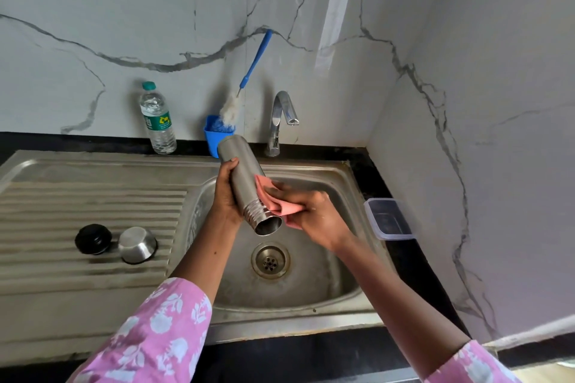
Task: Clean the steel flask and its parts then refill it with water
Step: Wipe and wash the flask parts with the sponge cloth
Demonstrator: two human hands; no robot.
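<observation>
Left hand [225, 193] grips the steel flask [245, 186], mouth toward 5 o'clock — right hand [314, 214] pinches the pink cloth [281, 207]; rub the threads while turning.

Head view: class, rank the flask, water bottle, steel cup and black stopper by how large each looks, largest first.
1. Flask, though nearest the camera.
2. Water bottle.
3. Steel cup and black stopper look nearly alike; the cup is perhaps slightly larger, so I leave them unranked.

Both sleeves [161, 333] are pink cotton (white floral print), ending at bare forearms.
</observation>
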